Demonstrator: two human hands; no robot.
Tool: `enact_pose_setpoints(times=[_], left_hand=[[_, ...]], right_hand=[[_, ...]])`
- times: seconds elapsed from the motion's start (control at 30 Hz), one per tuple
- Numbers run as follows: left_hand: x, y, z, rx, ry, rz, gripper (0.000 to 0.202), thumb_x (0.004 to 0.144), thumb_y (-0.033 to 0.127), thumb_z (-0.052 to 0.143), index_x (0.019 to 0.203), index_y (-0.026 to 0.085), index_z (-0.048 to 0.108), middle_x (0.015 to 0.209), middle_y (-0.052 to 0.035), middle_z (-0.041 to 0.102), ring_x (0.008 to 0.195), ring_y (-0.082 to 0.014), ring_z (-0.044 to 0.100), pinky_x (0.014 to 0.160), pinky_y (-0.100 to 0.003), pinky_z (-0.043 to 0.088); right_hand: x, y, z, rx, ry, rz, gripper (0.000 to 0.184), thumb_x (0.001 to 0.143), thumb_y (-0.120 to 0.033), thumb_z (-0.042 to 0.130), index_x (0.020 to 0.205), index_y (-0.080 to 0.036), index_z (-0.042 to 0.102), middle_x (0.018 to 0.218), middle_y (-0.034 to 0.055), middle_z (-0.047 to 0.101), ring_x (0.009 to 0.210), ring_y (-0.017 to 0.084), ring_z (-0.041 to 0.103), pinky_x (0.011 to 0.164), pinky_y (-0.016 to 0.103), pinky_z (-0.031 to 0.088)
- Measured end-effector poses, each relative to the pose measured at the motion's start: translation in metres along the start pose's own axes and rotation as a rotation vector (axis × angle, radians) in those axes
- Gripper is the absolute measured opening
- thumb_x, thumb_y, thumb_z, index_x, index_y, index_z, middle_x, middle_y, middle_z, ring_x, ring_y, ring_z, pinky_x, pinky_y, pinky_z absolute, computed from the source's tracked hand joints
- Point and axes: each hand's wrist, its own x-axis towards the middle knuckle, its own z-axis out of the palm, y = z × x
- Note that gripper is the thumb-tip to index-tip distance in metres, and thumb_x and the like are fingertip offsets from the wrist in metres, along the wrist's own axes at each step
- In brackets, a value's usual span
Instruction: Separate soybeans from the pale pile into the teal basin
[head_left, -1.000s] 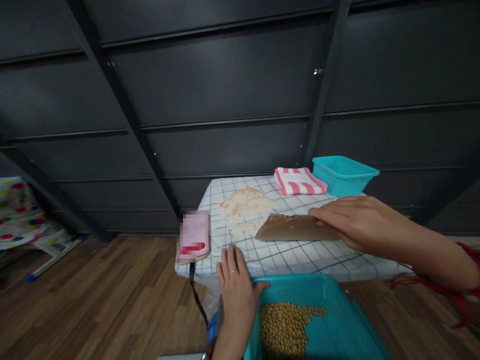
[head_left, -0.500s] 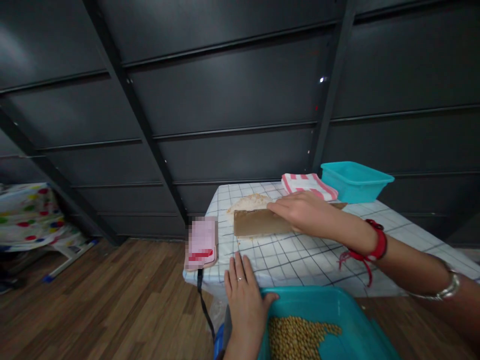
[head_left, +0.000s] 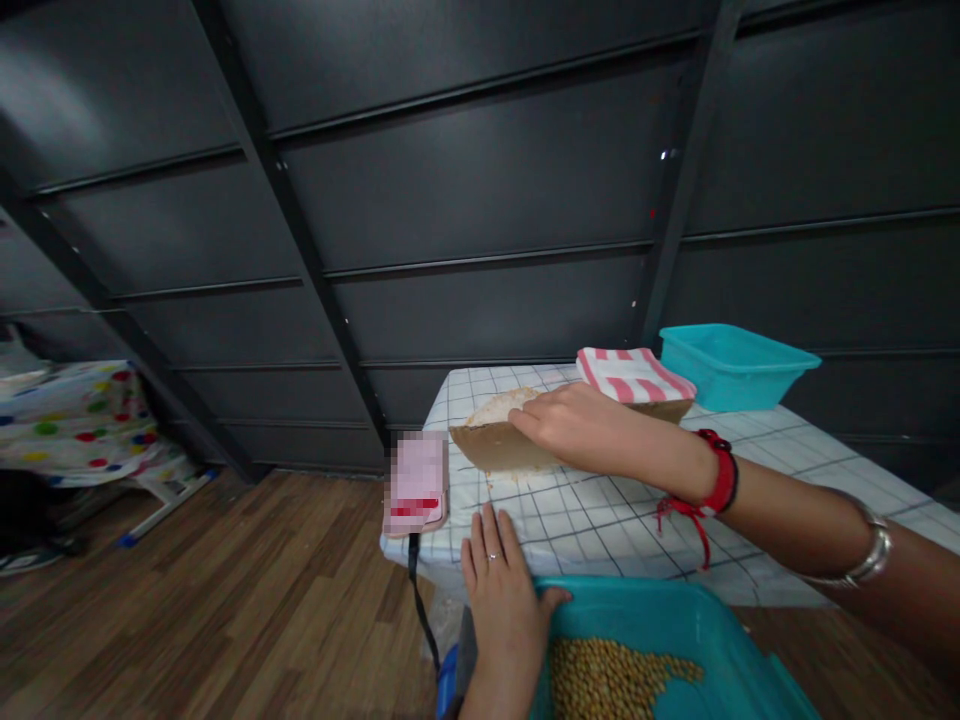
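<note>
My right hand (head_left: 566, 425) is closed over the top edge of a long piece of brown cardboard (head_left: 487, 448), held on edge on the checked tablecloth. Behind the cardboard lies a pale, crumbly, flour-like heap (head_left: 499, 407), with a few crumbs in front of it. My left hand (head_left: 502, 610) rests flat at the table's near edge, fingers stretched out. Its thumb reaches over the rim of a teal tub (head_left: 637, 592). Inside that tub are many small tan beans or chickpeas (head_left: 611, 680).
A pink-and-white striped cloth (head_left: 637, 375) and a second turquoise tub (head_left: 739, 370) stand at the back right of the table (head_left: 607, 520). A pixelated pink object (head_left: 416, 480) with a black strap (head_left: 420, 600) lies at the left corner. A dark panelled wall (head_left: 487, 200) rises behind.
My right hand has slid the cardboard to the left along the cloth, and its left end now looks curved and tilted. My left hand stays in place. The view has shifted slightly.
</note>
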Motion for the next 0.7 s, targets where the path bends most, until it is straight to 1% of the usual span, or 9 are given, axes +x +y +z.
enact_pose_setpoints(times=[0.1, 0.17, 0.3, 0.4, 0.57, 0.7], left_hand=[[0.001, -0.001, -0.002, -0.026, -0.039, -0.006, 0.088, 0.051, 0.043, 0.073, 0.124, 0.006, 0.041, 0.134, -0.0191, 0.041, 0.123, -0.0348, 0.037, 0.099, -0.051, 0.036], [0.002, -0.001, -0.003, -0.035, -0.056, -0.012, 0.088, 0.052, 0.045, 0.072, 0.125, 0.006, 0.040, 0.134, -0.0187, 0.040, 0.124, -0.0345, 0.035, 0.100, -0.051, 0.035], [0.003, -0.001, -0.005, -0.039, -0.086, -0.019, 0.090, 0.053, 0.045, 0.072, 0.126, 0.005, 0.038, 0.136, -0.0190, 0.038, 0.125, -0.0344, 0.033, 0.101, -0.051, 0.034], [0.002, 0.000, -0.006, -0.044, -0.100, -0.023, 0.090, 0.054, 0.045, 0.071, 0.127, 0.005, 0.037, 0.136, -0.0190, 0.036, 0.126, -0.0340, 0.032, 0.102, -0.051, 0.033], [0.002, -0.003, -0.004, -0.069, -0.102, -0.024, 0.088, 0.055, 0.046, 0.070, 0.126, 0.006, 0.038, 0.136, -0.0192, 0.037, 0.125, -0.0343, 0.033, 0.101, -0.053, 0.033], [0.002, -0.007, -0.003, -0.079, -0.090, -0.003, 0.087, 0.055, 0.044, 0.071, 0.126, 0.007, 0.038, 0.135, -0.0191, 0.038, 0.124, -0.0341, 0.034, 0.100, -0.053, 0.035]], right_hand=[[0.004, -0.004, 0.000, 0.019, -0.041, -0.012, 0.014, 0.083, -0.007, 0.044, 0.089, -0.011, 0.056, 0.077, 0.0066, 0.065, 0.069, 0.018, 0.061, 0.051, 0.029, 0.031], [0.005, -0.005, -0.001, 0.028, -0.043, -0.029, 0.013, 0.083, -0.007, 0.044, 0.089, -0.011, 0.056, 0.077, 0.0064, 0.065, 0.070, 0.018, 0.060, 0.051, 0.029, 0.031], [0.000, -0.006, -0.004, 0.032, -0.015, -0.048, 0.013, 0.083, -0.008, 0.045, 0.089, -0.011, 0.056, 0.079, 0.0064, 0.065, 0.072, 0.018, 0.060, 0.054, 0.029, 0.033], [-0.003, -0.004, -0.004, 0.015, 0.023, -0.027, 0.015, 0.083, -0.007, 0.045, 0.092, -0.011, 0.056, 0.080, 0.0068, 0.064, 0.072, 0.019, 0.060, 0.054, 0.030, 0.035], [-0.002, -0.002, 0.003, 0.012, 0.086, 0.001, 0.017, 0.080, -0.004, 0.044, 0.092, -0.011, 0.055, 0.080, 0.0073, 0.064, 0.072, 0.019, 0.060, 0.055, 0.030, 0.036], [-0.004, 0.000, 0.008, 0.026, 0.103, 0.018, 0.020, 0.078, -0.002, 0.043, 0.091, -0.010, 0.055, 0.077, 0.0075, 0.064, 0.072, 0.018, 0.059, 0.057, 0.029, 0.036]])
